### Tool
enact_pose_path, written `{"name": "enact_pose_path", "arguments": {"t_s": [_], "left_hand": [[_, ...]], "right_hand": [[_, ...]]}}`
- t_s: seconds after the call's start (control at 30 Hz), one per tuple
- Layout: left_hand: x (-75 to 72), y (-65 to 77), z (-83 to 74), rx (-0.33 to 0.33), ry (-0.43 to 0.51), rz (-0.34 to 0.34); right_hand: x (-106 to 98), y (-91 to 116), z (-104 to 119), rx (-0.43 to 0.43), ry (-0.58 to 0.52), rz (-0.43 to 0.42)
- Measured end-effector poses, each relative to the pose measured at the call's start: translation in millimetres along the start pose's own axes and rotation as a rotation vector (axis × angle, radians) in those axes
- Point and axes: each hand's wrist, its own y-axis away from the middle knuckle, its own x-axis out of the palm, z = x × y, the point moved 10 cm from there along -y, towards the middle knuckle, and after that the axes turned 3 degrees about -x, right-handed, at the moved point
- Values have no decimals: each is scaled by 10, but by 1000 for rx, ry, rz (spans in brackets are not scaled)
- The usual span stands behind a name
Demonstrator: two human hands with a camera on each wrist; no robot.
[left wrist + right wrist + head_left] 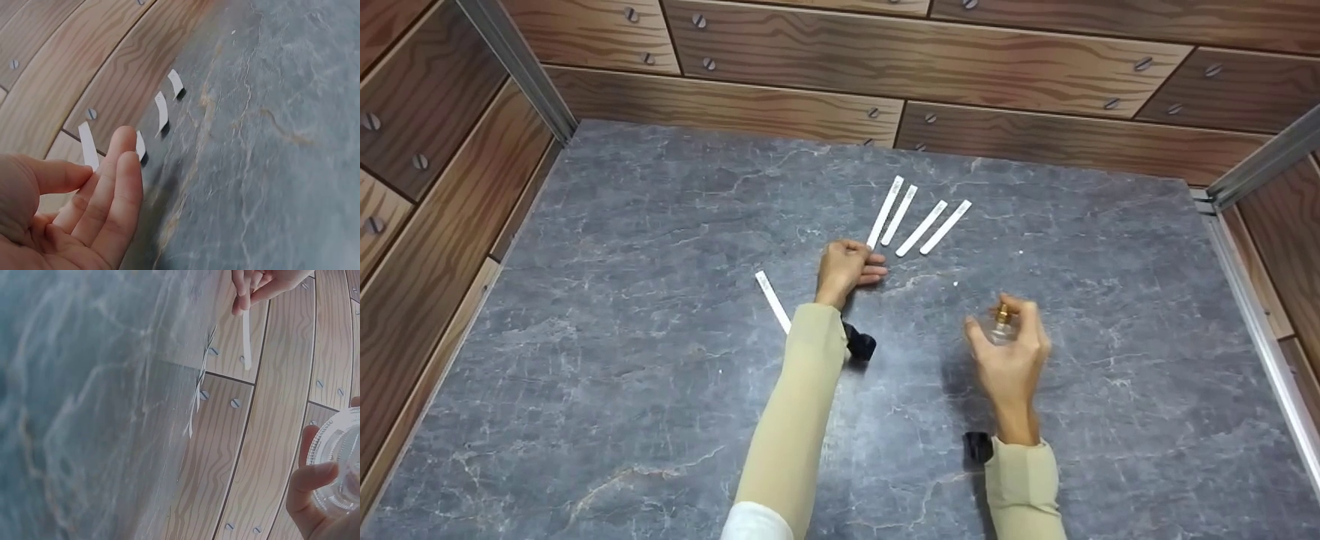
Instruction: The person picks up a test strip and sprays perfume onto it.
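My left hand pinches the near end of a white paper test strip between thumb and forefinger. The strip stands raised off the table in the left wrist view, with the other fingers held out beside it. Three similar strips lie slanted just right of it. To the right, my right hand holds a small clear glass perfume bottle with a gold spray top. Its round ribbed glass shows between the fingers in the right wrist view.
Another white strip lies left of my left forearm, which covers its near end. A dark grey marbled tabletop spreads beneath everything. Wood-patterned panels rise along the back and sides, with metal rails at the corners.
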Motion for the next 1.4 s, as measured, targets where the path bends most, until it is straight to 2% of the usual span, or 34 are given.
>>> {"name": "enact_pose_path", "arguments": {"t_s": [0.23,0.53,0.73,1.13,1.4], "left_hand": [[37,-59,-27,-15,35,-4],[12,-104,-19,-9,68,-29],[20,-102,-7,-17,34,-48],[13,70,-168,45,5,2],[-85,228,-157,92,-74,9]], "right_hand": [[-2,9,-8,15,-4,-6],[8,12,-11,3,-4,-11],[1,11,-19,0,1,-10],[-27,-3,-10,-7,-4,1],[-21,-18,-19,-16,-8,11]]}}
